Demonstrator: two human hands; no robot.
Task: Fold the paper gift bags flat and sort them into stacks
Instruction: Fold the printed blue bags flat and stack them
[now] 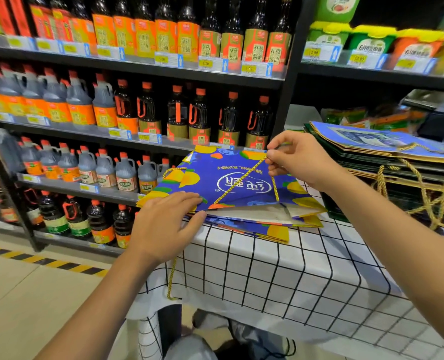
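A blue gift bag [231, 178] printed with orange fruit and a white logo lies flattened on top of a small stack of like bags [272, 233] at the table's far left corner. My left hand [163, 224] presses flat on the bag's near left edge. My right hand [300, 158] pinches the bag's gold rope handle [244, 181] and lifts it taut above the far right corner. Another gold handle [171, 279] hangs over the table edge.
The table [306, 281] wears a white cloth with a black grid. A taller stack of flat blue and dark green bags [387, 157] with gold handles lies at the right. Shelves of sauce bottles [137, 105] stand right behind. Tiled floor with hazard tape [44, 261] lies to the left.
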